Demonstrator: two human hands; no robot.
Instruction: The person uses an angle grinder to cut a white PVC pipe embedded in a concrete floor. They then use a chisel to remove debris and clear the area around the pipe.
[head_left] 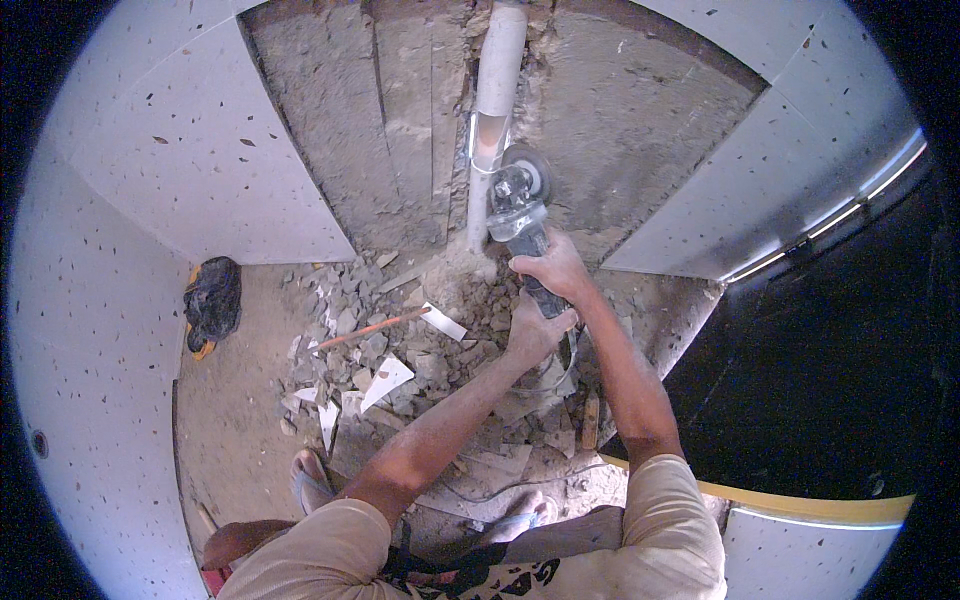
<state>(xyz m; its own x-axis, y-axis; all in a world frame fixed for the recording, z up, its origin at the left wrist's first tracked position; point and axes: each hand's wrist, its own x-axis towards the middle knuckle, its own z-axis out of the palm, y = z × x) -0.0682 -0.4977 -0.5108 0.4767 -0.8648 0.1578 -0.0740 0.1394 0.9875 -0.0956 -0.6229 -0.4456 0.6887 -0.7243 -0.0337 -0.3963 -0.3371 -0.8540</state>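
Observation:
An angle grinder [520, 215] is held out in front of me in both hands, its round disc [528, 170] up beside a white plastic pipe [500, 70]. My left hand [537, 328] is wrapped round the rear of the grinder's dark body. Further forward, my right hand [556, 268] grips the body nearer its head. The pipe runs down a channel in the bare wall, and an opening in its side shows next to the disc. Whether the disc touches the pipe I cannot tell. Below the opening the pipe looks narrower and reaches the rubble.
Broken rubble [430, 365] with white tile shards [387, 383] and an orange-handled tool [372, 330] covers the floor before me. A black bag [212, 300] lies by the left wall. Speckled panels [170, 150] flank the bare wall [610, 120]. A dark surface [820, 360] is at right.

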